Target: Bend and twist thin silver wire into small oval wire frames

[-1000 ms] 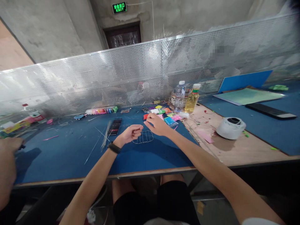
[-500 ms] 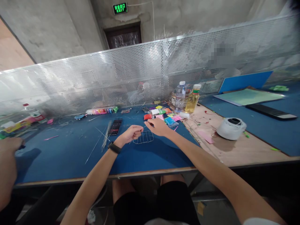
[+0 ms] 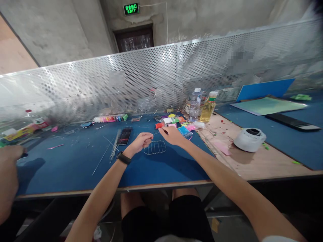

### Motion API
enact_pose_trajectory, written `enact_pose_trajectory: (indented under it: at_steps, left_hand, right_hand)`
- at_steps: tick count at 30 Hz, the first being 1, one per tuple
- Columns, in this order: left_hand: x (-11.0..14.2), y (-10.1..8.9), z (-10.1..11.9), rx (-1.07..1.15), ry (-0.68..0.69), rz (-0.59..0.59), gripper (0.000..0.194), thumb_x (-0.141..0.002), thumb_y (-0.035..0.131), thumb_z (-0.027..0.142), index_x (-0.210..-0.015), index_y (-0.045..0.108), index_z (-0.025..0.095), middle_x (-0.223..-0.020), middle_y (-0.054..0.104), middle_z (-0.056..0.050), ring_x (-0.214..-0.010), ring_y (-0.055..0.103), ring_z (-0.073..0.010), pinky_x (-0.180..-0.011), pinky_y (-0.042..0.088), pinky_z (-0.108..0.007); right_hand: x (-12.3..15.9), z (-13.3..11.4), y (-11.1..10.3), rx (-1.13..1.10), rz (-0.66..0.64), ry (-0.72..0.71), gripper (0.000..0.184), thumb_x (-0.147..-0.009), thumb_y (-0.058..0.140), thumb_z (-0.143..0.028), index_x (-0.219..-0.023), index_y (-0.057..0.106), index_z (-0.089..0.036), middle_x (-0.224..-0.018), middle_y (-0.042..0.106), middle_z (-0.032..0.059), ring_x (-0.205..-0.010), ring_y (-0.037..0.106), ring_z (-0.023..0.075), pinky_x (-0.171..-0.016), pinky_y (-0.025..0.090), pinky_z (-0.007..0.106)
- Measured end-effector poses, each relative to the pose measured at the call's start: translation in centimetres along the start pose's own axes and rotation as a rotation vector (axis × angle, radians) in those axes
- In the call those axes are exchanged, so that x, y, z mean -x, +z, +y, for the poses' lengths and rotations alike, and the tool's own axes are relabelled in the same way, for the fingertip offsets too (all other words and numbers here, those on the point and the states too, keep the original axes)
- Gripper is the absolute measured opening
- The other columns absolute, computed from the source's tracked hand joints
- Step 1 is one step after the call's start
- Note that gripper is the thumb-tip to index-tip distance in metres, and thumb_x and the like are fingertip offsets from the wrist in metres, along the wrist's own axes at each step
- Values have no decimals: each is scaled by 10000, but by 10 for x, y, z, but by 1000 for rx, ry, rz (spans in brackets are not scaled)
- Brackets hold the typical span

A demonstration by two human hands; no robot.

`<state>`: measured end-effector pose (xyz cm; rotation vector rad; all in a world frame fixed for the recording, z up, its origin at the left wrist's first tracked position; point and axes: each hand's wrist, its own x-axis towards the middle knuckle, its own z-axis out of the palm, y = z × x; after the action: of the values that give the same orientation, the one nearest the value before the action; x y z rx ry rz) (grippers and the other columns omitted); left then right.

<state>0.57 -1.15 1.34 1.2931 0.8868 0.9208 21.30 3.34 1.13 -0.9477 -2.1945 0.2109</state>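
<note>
Green exit sign [image 3: 131,9] glows above dark doorway [image 3: 135,38]
Beyond both hands, a perforated metal partition [image 3: 141,80] fronts a bare concrete wall [image 3: 191,16].

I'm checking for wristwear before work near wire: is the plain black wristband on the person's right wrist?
No, the plain black wristband circles the wrist of the left hand, while the right hand's wrist is bare.
</note>
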Motion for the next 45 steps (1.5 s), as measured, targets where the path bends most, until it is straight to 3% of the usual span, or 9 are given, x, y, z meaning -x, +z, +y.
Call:
enact_pose_trajectory:
  at_steps: [8,29,38,45]
  left_hand:
    - [-1,0,-2,2,-85,-34,266,-773,680,376,-757,572,133,-502,262,99,-396,179,-25,-383,84,-180]
    - [2,1,1,-43,-33,-65,280,-810,656,373,-917,664,115,-491,334,86,-369,187,-24,-369,111,-195]
    - [-1,-1,-3,-221,-30,3,298,-810,644,396,-904,657,113,-457,339,87,-365,214,-34,-378,145,-187]
    - [-2,0,-6,-100,34,-59,298,-811,655,420,-853,608,129,-541,411,66,-373,291,-26,-372,174,-177]
  right_hand:
    - [1,-2,4,-5,-3,-39,425,-978,358,-405,-608,374,-197,-541,433,-11,-499,349,112,-542,210,302]
    - [2,-7,-3,57,-5,-106,390,-964,383,-357,-612,412,-191,-547,437,-14,-501,322,107,-562,203,304]
    - [1,-8,-4,121,-13,-139,394,-954,401,-340,-589,411,-193,-539,434,-8,-502,307,114,-586,211,316]
    - [2,-8,-1,15,0,-71,396,-961,380,-382,-610,375,-199,-546,434,-12,-505,337,113,-553,211,302]
